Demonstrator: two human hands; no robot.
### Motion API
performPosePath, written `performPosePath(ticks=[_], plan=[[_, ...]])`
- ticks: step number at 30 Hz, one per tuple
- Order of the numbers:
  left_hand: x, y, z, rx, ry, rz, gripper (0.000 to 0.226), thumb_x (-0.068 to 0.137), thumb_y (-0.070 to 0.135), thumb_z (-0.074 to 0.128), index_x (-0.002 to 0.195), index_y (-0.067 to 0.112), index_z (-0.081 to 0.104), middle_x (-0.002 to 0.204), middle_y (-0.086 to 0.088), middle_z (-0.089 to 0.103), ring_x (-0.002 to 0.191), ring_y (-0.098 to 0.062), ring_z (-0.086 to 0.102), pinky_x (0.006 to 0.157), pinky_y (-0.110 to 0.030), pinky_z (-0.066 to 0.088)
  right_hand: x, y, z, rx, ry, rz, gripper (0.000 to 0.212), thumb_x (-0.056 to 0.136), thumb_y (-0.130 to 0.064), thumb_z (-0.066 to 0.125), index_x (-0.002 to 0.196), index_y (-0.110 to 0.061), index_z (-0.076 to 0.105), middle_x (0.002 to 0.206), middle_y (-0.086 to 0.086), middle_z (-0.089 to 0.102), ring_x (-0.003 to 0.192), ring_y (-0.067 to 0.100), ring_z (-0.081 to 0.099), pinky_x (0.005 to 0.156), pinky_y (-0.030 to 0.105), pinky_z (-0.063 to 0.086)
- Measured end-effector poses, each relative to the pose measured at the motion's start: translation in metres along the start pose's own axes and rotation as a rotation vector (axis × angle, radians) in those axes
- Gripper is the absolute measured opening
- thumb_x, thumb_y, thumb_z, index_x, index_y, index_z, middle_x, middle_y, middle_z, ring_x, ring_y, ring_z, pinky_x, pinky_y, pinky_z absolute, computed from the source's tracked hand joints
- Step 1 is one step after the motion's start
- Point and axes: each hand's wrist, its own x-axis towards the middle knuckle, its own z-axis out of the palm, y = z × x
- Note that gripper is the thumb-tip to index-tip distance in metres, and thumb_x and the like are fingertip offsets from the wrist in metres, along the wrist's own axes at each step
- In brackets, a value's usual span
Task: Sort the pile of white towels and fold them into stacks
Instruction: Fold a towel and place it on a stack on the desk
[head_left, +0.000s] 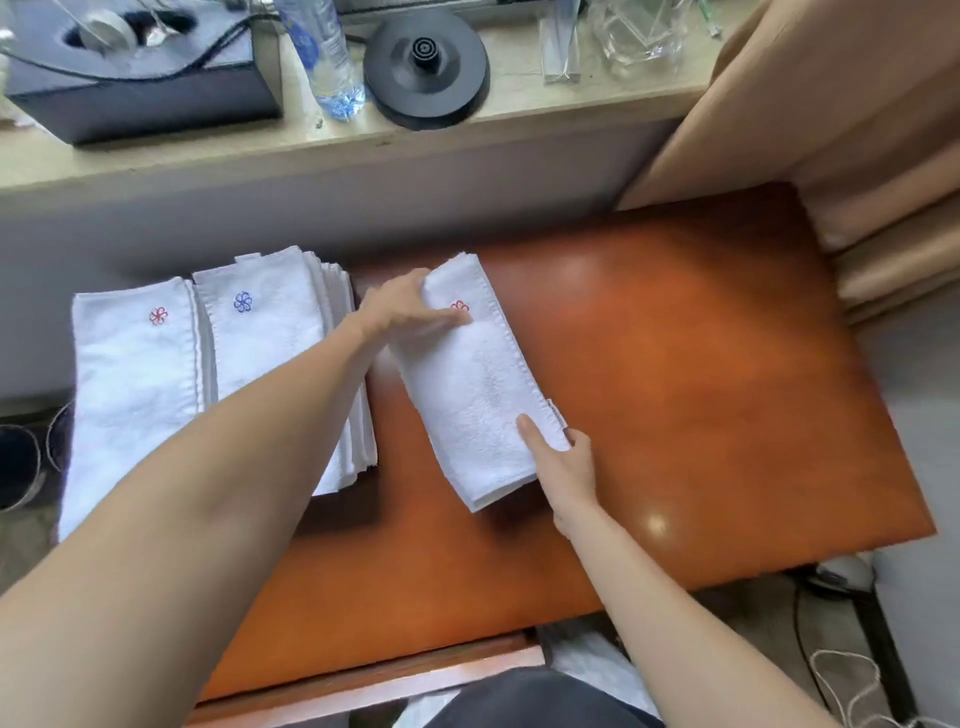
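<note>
Nubby white terry towel (478, 384) on glossy, smooth wooden table (701, 364).

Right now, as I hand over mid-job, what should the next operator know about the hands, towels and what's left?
Left hand presses flat on the far end of the folded red-flower towel; right hand pinches its near right edge.
It lies askew on the table, right of the blue-flower stack; the red-flower stack sits furthest left.
Done: two stacks, this towel folded.
To do: likely put it on the red-flower stack. No unsorted pile in view.
</note>
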Motion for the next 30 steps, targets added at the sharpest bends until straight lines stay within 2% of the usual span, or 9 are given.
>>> performPosePath(ticks=[2, 6, 8, 10, 13, 16, 19, 22, 30], plan=[[-0.001, -0.004, 0.009, -0.056, 0.000, -0.004, 0.095, 0.064, 0.084, 0.070, 0.135, 0.024, 0.054, 0.138, 0.004, 0.061, 0.126, -0.023, 0.057, 0.103, -0.036, 0.043, -0.003, 0.009, 0.007, 0.196, 0.057, 0.109, 0.096, 0.071, -0.057, 0.090, 0.145, -0.017, 0.045, 0.137, -0.005, 0.061, 0.126, 0.020, 0.059, 0.108, 0.041, 0.048], [-0.017, -0.014, 0.025, -0.130, -0.014, -0.070, 0.088, 0.066, 0.082, 0.073, 0.127, 0.023, 0.053, 0.124, 0.004, 0.062, 0.112, -0.023, 0.060, 0.090, -0.034, 0.045, -0.004, 0.009, 0.010, 0.355, 0.154, 0.056, 0.062, 0.077, -0.050, 0.088, 0.123, -0.025, 0.056, 0.110, -0.019, 0.067, 0.096, -0.006, 0.062, 0.075, 0.015, 0.046], [-0.034, -0.021, 0.034, -0.152, -0.042, -0.137, 0.091, 0.061, 0.085, 0.071, 0.123, 0.022, 0.050, 0.114, 0.005, 0.060, 0.103, -0.022, 0.062, 0.081, -0.032, 0.043, -0.004, 0.007, 0.002, 0.353, 0.192, 0.043, 0.068, 0.077, -0.053, 0.087, 0.130, -0.022, 0.057, 0.119, -0.014, 0.068, 0.106, 0.005, 0.065, 0.089, 0.025, 0.052], [-0.055, -0.029, 0.044, -0.205, -0.059, -0.171, 0.078, 0.059, 0.085, 0.070, 0.102, 0.024, 0.048, 0.102, 0.009, 0.060, 0.085, -0.013, 0.061, 0.069, -0.029, 0.043, -0.001, 0.009, -0.013, 0.306, 0.185, 0.032, 0.080, 0.072, -0.058, 0.088, 0.137, -0.021, 0.058, 0.127, -0.008, 0.069, 0.119, 0.015, 0.064, 0.106, 0.038, 0.051], [-0.077, -0.041, 0.054, -0.349, -0.043, -0.128, 0.058, 0.063, 0.077, 0.078, 0.079, 0.030, 0.048, 0.074, 0.018, 0.065, 0.067, -0.001, 0.064, 0.056, -0.018, 0.045, -0.006, 0.016, -0.034, 0.257, 0.081, 0.082, 0.100, 0.056, -0.069, 0.089, 0.138, -0.020, 0.059, 0.127, -0.005, 0.070, 0.118, 0.020, 0.067, 0.107, 0.044, 0.053], [-0.080, -0.043, 0.053, -0.409, -0.104, -0.088, 0.048, 0.068, 0.079, 0.074, 0.089, 0.036, 0.074, 0.082, 0.028, 0.074, 0.081, 0.001, 0.073, 0.065, -0.017, 0.048, -0.006, 0.022, -0.038, 0.234, 0.000, 0.126, 0.109, 0.046, -0.070, 0.092, 0.135, -0.018, 0.060, 0.124, -0.003, 0.073, 0.115, 0.020, 0.069, 0.104, 0.044, 0.055], [-0.066, -0.039, 0.050, -0.393, -0.112, -0.142, 0.055, 0.061, 0.087, 0.072, 0.085, 0.038, 0.076, 0.077, 0.025, 0.073, 0.079, 0.000, 0.070, 0.066, -0.020, 0.046, -0.002, 0.018, -0.036, 0.271, 0.042, 0.129, 0.097, 0.050, -0.064, 0.094, 0.128, -0.016, 0.062, 0.116, -0.001, 0.075, 0.106, 0.020, 0.073, 0.094, 0.041, 0.060], [-0.056, -0.034, 0.044, -0.394, -0.177, -0.163, 0.058, 0.053, 0.090, 0.074, 0.083, 0.041, 0.079, 0.078, 0.026, 0.074, 0.077, -0.001, 0.072, 0.072, -0.023, 0.050, -0.002, 0.020, -0.035, 0.278, 0.051, 0.153, 0.096, 0.056, -0.063, 0.093, 0.131, -0.016, 0.058, 0.122, 0.001, 0.072, 0.110, 0.023, 0.071, 0.098, 0.044, 0.058], [-0.052, -0.030, 0.049, -0.425, -0.243, -0.072, 0.044, 0.069, 0.079, 0.076, 0.086, 0.039, 0.081, 0.090, 0.025, 0.075, 0.090, -0.001, 0.071, 0.079, -0.021, 0.049, -0.001, 0.026, -0.036, 0.263, 0.077, 0.158, 0.102, 0.060, -0.070, 0.089, 0.138, -0.015, 0.055, 0.126, -0.003, 0.069, 0.118, 0.022, 0.066, 0.105, 0.045, 0.054]])
